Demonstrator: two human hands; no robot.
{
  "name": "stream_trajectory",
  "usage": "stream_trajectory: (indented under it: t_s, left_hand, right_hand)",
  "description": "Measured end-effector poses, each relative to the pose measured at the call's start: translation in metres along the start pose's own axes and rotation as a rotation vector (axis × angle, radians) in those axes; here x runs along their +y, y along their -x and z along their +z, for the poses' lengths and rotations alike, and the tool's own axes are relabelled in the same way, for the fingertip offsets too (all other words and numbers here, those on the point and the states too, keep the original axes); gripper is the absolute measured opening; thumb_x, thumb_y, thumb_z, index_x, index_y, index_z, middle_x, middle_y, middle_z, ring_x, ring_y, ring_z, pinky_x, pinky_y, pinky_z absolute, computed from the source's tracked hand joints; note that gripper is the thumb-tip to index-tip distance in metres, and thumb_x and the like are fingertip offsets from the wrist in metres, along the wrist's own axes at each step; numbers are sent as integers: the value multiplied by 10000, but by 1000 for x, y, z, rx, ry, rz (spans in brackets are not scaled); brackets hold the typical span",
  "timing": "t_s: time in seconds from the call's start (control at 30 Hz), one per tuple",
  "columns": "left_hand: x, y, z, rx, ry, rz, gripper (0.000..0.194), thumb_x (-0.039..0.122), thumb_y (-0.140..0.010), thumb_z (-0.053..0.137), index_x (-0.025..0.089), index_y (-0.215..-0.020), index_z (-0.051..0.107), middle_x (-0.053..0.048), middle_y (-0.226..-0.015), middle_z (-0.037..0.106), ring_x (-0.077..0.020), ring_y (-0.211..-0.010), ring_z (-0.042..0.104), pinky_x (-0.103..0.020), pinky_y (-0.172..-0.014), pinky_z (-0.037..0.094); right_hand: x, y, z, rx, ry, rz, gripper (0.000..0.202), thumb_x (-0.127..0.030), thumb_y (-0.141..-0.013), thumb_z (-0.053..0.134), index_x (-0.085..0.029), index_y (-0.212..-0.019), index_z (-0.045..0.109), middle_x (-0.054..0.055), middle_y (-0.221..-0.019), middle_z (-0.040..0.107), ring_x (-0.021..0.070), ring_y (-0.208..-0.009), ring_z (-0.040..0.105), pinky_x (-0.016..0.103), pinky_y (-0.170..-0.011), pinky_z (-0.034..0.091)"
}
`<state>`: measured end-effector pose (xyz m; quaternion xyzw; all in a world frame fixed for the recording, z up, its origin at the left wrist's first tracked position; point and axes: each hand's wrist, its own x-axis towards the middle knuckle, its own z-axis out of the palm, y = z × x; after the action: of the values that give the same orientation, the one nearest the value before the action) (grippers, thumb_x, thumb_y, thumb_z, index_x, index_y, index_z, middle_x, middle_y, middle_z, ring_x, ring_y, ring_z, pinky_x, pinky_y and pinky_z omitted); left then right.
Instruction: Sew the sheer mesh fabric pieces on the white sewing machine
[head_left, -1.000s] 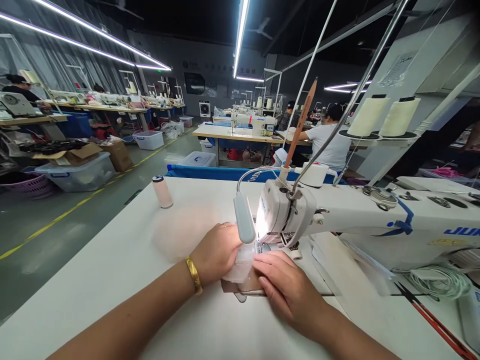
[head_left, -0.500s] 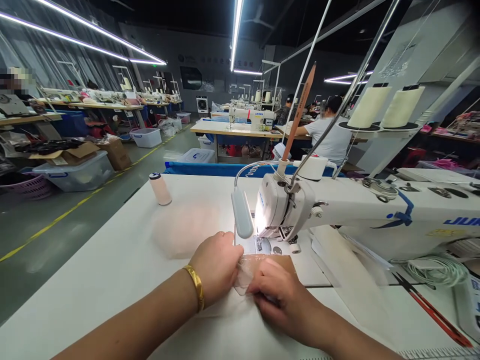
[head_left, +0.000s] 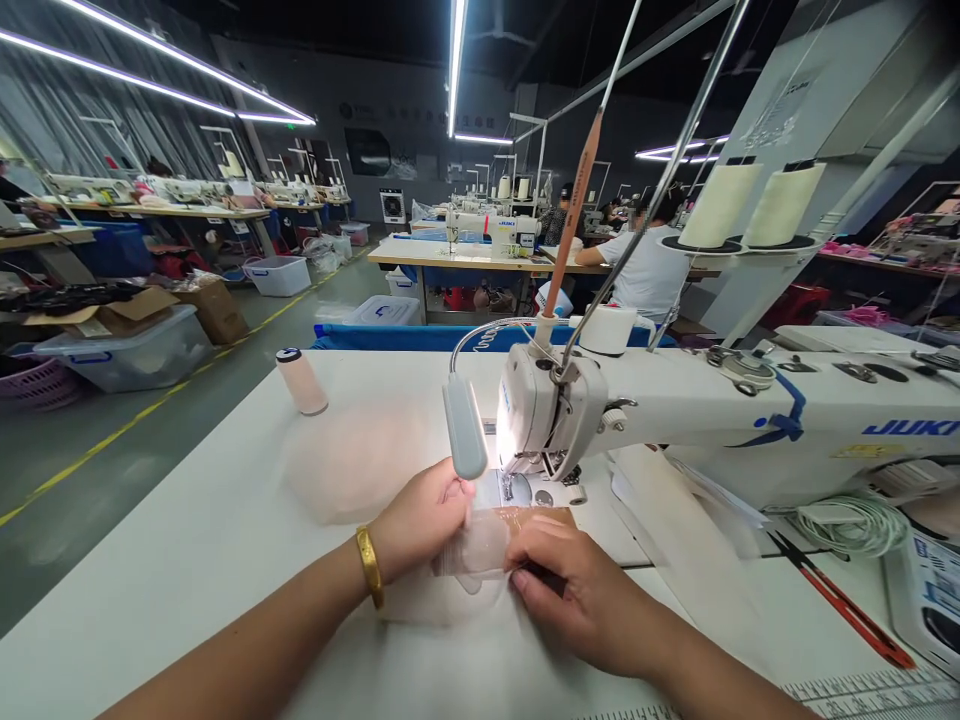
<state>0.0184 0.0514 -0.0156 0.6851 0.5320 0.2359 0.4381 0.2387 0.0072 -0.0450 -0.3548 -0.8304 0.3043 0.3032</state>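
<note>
My left hand [head_left: 427, 512], with a gold bracelet at the wrist, pinches the upper left edge of a sheer pale fabric [head_left: 480, 545]. My right hand [head_left: 566, 590] has its fingers closed on the fabric's right side, over a brown piece [head_left: 547, 516] that lies just in front of the needle plate. Above and behind the hands stands the white sewing machine head [head_left: 529, 400], its lamp lit. A grey sensor-like paddle [head_left: 465, 428] hangs over my left fingertips. More sheer fabric [head_left: 360, 455] lies flat on the table to the left.
A peach thread spool [head_left: 301, 382] stands at the table's back left. On the right are pale fabric strips [head_left: 675, 530], red-handled tweezers [head_left: 847, 610], a coil of cord [head_left: 851, 522] and a ruler [head_left: 877, 690]. A person in white [head_left: 645, 265] sits beyond the machine.
My left hand has shifted slightly left and the sheer fabric is spread wider between the hands, covering more of the brown piece. The whole view has shifted a little.
</note>
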Motion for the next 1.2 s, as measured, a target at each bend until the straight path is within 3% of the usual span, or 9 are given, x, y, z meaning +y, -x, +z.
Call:
stream_trajectory:
  t_s: [0.1, 0.23, 0.4, 0.57, 0.73, 0.9, 1.1, 1.2]
  left_hand:
    - [7, 4, 4, -126, 248, -157, 198, 306, -695, 515, 222, -874, 521, 74, -643, 459, -137, -592, 456, -226, -524, 346]
    - [6, 5, 12, -231, 254, -145, 269, 387, -686, 681, 211, -844, 553, 62, -655, 524, -155, -597, 526, -244, -522, 406]
    - [-5, 1, 20, -179, 184, -70, 294, 440, -758, 646, 201, -653, 512, 50, -611, 447, -135, -592, 436, -242, -513, 346]
    - [-1, 0, 21, -172, 119, -33, 342, 470, -774, 611, 198, -610, 487, 37, -628, 435, -140, -625, 434, -246, -545, 325]
    - [1, 3, 24, -199, 120, -47, 406, 527, -793, 613, 209, -605, 445, 47, -578, 405, -134, -574, 419, -244, -520, 305]
    - [-1, 4, 28, -197, 96, 24, 421, 541, -840, 574, 211, -620, 435, 46, -596, 388, -130, -573, 414, -232, -500, 323]
    - [4, 4, 32, -69, 85, 72, 218, 405, -767, 640, 202, -846, 654, -15, -927, 657, -138, -644, 538, -217, -489, 401]
    - [3, 4, 34, -76, 190, -35, 206, 382, -721, 668, 199, -781, 594, 18, -784, 635, -126, -578, 519, -219, -466, 409]
  right_hand:
    - [-2, -2, -5, 8, -93, 82, 304, -359, -1013, 463, -225, -743, 496, -14, -745, 549, 188, -781, 522, 341, -798, 407]
    - [3, -1, -1, 67, -104, 180, 296, -358, -980, 528, -225, -719, 483, -14, -747, 552, 183, -753, 507, 319, -733, 391]
    - [8, 1, 4, 99, -161, 323, 129, -355, -949, 589, -243, -891, 563, 0, -823, 620, 195, -775, 543, 303, -682, 424]
    - [10, -2, 5, 155, -303, 345, 220, -412, -974, 600, -226, -1089, 617, 15, -876, 633, 177, -735, 577, 290, -658, 485]
    - [10, -4, 5, 187, -270, 321, 188, -405, -984, 592, -224, -973, 640, -1, -813, 610, 171, -714, 569, 277, -639, 474]
    - [9, -6, 5, 205, -143, 274, 226, -368, -1001, 514, -230, -834, 580, -30, -710, 538, 162, -676, 516, 275, -624, 409]
    - [11, -4, 7, 217, -103, 243, 186, -310, -975, 504, -232, -817, 565, -43, -676, 512, 150, -637, 492, 269, -599, 373]
    - [12, -3, 7, 227, -100, 240, 168, -286, -962, 519, -234, -817, 583, -43, -688, 528, 147, -643, 495, 267, -600, 367]
